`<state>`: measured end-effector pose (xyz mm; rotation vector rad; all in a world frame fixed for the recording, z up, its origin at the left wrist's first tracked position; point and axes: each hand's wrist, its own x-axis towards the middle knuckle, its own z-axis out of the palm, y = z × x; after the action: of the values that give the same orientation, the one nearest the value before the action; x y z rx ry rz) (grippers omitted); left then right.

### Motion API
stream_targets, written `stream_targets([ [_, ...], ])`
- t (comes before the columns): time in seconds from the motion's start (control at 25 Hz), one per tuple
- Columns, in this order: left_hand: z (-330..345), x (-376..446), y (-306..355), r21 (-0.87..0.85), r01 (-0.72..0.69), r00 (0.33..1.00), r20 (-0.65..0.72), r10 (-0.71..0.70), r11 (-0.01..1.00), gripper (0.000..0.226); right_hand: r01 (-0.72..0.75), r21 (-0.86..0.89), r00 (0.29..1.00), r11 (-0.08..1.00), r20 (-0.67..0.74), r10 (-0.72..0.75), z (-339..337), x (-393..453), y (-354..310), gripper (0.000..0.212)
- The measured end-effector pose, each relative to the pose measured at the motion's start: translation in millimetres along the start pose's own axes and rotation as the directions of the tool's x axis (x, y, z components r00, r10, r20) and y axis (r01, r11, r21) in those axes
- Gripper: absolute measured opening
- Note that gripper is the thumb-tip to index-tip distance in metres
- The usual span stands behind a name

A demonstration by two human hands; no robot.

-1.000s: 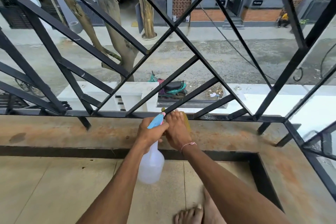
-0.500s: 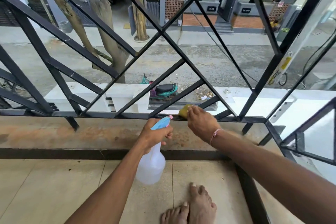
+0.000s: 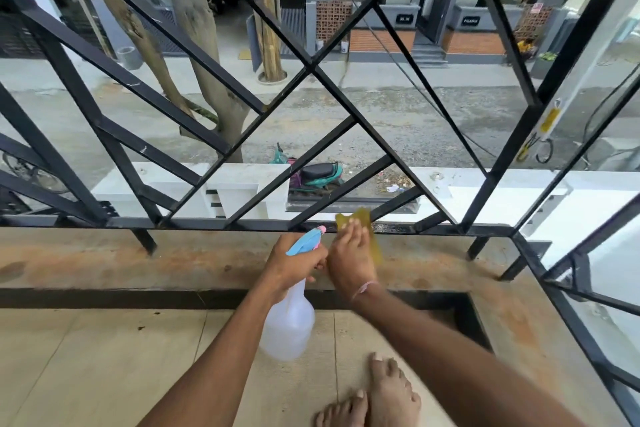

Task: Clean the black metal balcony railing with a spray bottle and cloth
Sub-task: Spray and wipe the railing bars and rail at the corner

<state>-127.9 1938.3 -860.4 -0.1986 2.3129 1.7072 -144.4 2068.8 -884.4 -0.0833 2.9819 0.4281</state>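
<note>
Railing [image 3: 391, 228], black metal, across the middle of the frame, its bottom horizontal bar just above the rust-stained ledge [image 3: 104, 260]. Being wiped on that bottom bar, a little right of centre, by a yellow cloth [image 3: 360, 217]. Right hand [image 3: 349, 255] laid over the cloth, fingers nearly straight and close together, pressing it flat against the bar, not pinching. Compared with half a second ago: cloth and right hand moved back leftwards along the bar, now almost touching the left hand [image 3: 294, 262], much as one second ago. Looks therefore like a back-and-forth rubbing stroke on one short stretch. Bar just right of the cloth shining wet, so probably already sprayed and wiped there. Left hand curled around the neck of the spray bottle [image 3: 289, 326], blue nozzle pointing up-right towards the bar, clear body hanging below at lower centre; kept nearly in the same place through all three moments. Whether the trigger is squeezed, cannot tell. Diagonal bars above apparently not yet reached, so much of the task probably left.
</note>
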Motion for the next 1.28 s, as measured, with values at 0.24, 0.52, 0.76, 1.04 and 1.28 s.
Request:
stream_targets([
  [0.24,-30.0,-2.8,-1.9,-0.024,0.063,0.991,-0.115,-0.066,0.998,0.015,0.097,0.183,0.992,0.978,-0.098,-0.08,11.2,8.5,-26.4,0.064],
  [0.52,-45.0,-32.6,19.1,-0.019,0.065,0.987,-0.149,-0.067,0.998,0.004,0.499,0.406,0.866,0.766,-0.216,-0.451,-16.6,22.7,1.1,0.058],
  [0.76,-84.9,-52.8,32.7,0.04,0.139,0.988,-0.067,-0.136,0.99,0.042,-0.091,0.988,0.962,0.121,0.119,-0.244,-70.4,-12.2,37.8,0.039],
  [1.04,-112.5,-63.7,29.3,0.071,0.078,0.997,-0.023,-0.076,0.994,0.008,-0.144,0.986,0.966,0.08,0.158,-0.204,-111.6,-33.0,37.2,0.038],
  [1.28,-102.9,-59.4,23.1,0.104,0.026,0.998,0.051,-0.032,0.994,0.011,-0.141,0.876,0.986,0.461,0.166,-0.013,-110.4,-38.1,67.7,0.03],
])
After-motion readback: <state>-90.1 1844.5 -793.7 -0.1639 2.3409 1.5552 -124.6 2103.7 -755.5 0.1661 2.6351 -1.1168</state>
